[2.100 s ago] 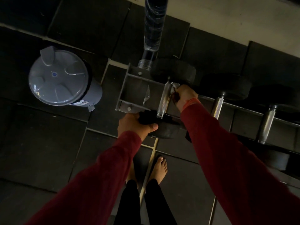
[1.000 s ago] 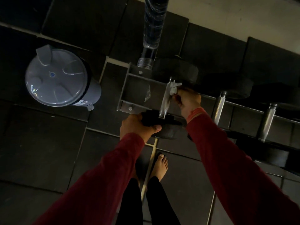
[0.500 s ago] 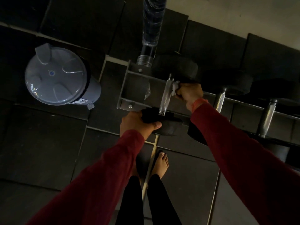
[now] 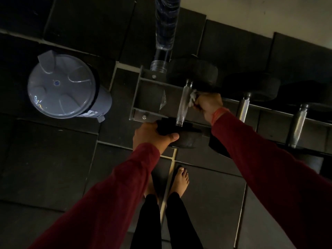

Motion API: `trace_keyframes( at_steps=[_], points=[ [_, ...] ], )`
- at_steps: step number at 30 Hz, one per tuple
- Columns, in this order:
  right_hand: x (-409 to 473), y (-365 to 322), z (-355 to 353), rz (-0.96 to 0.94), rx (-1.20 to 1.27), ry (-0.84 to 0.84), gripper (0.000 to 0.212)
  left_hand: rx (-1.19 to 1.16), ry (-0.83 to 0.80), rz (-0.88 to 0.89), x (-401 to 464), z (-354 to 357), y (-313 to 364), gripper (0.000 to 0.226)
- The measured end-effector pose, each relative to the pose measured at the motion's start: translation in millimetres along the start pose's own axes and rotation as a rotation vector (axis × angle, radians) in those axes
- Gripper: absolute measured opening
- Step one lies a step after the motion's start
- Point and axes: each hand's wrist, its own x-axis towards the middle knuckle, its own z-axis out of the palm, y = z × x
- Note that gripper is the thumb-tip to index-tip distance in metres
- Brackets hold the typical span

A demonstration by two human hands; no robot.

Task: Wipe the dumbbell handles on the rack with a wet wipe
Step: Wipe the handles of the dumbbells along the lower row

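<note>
Dark rubber floor tiles (image 4: 53,168) underfoot, dim light, pale wall along the top edge. Far left: grey lidded bin (image 4: 62,87) standing on the floor. Next, metal rack (image 4: 143,97) with a clear bottle (image 4: 161,56) upright at its end post. Left hand (image 4: 152,135) curled round the near head of the first dumbbell (image 4: 186,137), thumb across the top, steadying it. Knurled handle (image 4: 183,105) bare along most of its length. Right hand (image 4: 208,103) pinching a crumpled wipe (image 4: 193,97) against the handle's right side, near the far head. Further right: two more handles (image 4: 243,108) on the same rack, apparently untouched. Step in hand, by judgement: wiping the first handle. Next move likely calls for dragging the wipe down toward the near head and round the underside, then shifting both hands along to the second dumbbell.
</note>
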Motion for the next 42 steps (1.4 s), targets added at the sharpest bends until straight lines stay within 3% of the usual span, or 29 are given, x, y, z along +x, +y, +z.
trace_keyframes(
  at_steps=[4,7,13,17,22,28,31,34,38,40,42],
  points=[
    [-24,15,-3,-0.042,-0.220,0.101,0.007,-0.016,-0.004,-0.005,0,0,0,0.040],
    [-32,32,-5,-0.167,-0.378,0.095,0.010,-0.014,0.005,-0.009,1,0,0,0.041],
    [-31,14,8,-0.486,-0.399,0.155,0.018,-0.019,-0.004,0.009,0,1,-4,0.044],
    [-33,13,13,-0.497,-0.414,0.204,0.014,-0.014,-0.004,0.009,1,1,-5,0.046],
    [-45,25,10,-0.502,-0.607,0.028,0.010,-0.015,0.001,0.017,2,1,-8,0.049],
    [-24,0,34,-0.595,-0.603,0.254,0.014,-0.054,0.013,0.014,1,1,-9,0.051],
    [-23,12,39,-0.509,-0.610,0.181,0.013,-0.055,0.003,0.016,0,0,-8,0.051],
    [-31,30,37,-0.495,-0.822,0.133,0.010,-0.048,0.001,0.036,0,-1,-10,0.052],
    [-27,7,36,-0.457,-0.645,0.131,0.017,-0.059,-0.017,0.045,-1,1,-13,0.056],
    [-29,-7,36,-0.500,-0.629,0.187,0.013,-0.052,-0.011,0.040,-2,1,-13,0.060],
    [-36,-9,31,-0.508,-0.582,0.138,0.008,-0.074,-0.014,0.036,-4,1,-10,0.059]
  ],
)
